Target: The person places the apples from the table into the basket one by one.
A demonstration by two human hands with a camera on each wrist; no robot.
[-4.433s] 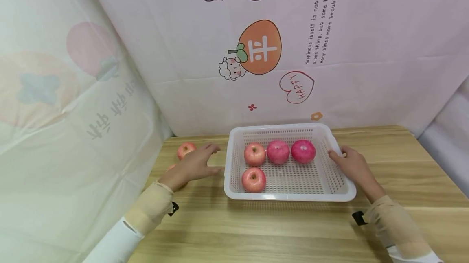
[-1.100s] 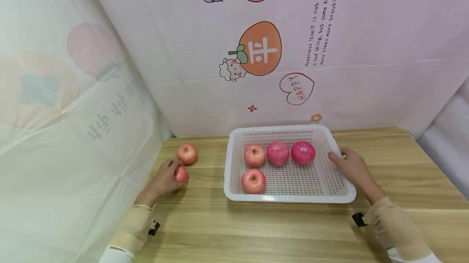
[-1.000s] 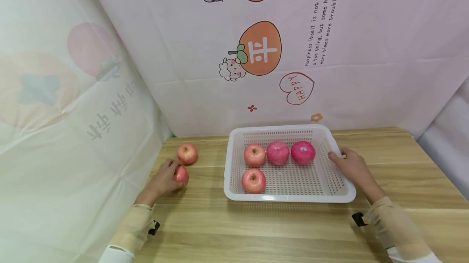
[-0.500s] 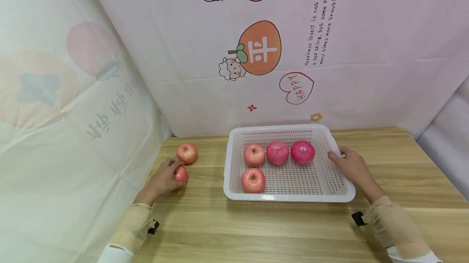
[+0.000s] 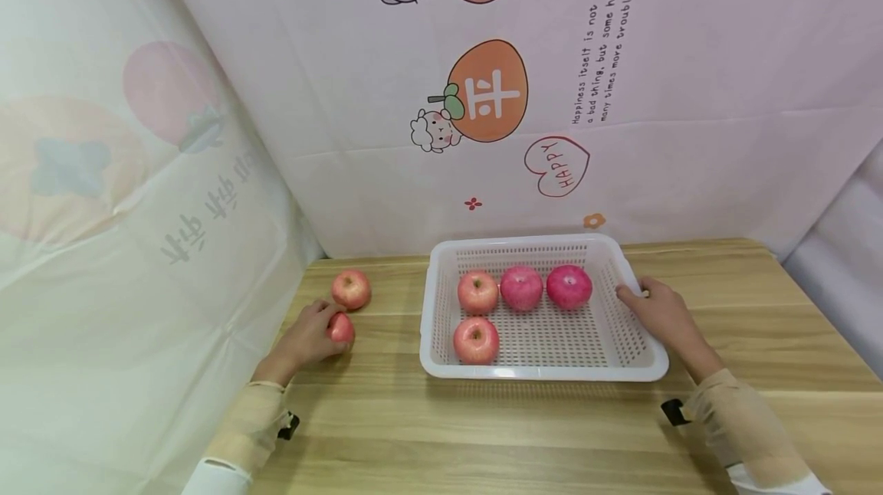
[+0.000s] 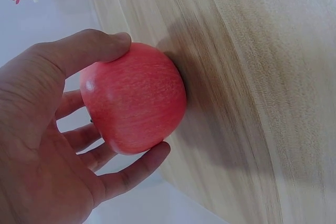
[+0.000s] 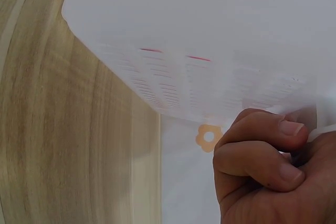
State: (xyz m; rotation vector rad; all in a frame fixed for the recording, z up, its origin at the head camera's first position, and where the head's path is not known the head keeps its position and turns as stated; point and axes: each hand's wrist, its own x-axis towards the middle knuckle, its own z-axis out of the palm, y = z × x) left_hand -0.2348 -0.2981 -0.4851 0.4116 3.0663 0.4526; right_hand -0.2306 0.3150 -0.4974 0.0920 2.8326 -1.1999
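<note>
1 near apple (image 5: 341,329) is held at the left of the desk (image 5: 386,434) by the left hand (image 5: 305,338), just beside 1 far apple (image 5: 351,290) that is left free. The thumb is laid on 1 side of it, and the fingers (image 6: 134,171) are spread and bent part-way round, parted about as wide as the fruit. The right rim of the white basket (image 5: 545,373) is gripped by the right hand (image 5: 662,316), its fingers tightly curled. Inside, 2 paler apples (image 5: 476,340) are placed in a column at left, and 2 deeper pink fruits (image 5: 521,288) are lined up along the far side.

The near apple is judged to be firm and fairly light; its smooth, glossy skin may be slippery, and bruising could be caused by a hard squeeze. It is best held round its widest part, with thumb and fingers opposed. The basket is judged thin and slightly flexible, best taken by its rim.

In the left wrist view, the placing of thumb and fingers is shown, which is largely hidden by the hand in the head view. In the right wrist view, the curled fingers and the slotted outer wall are shown; the layout of the fruit is given only by the head view.
</note>
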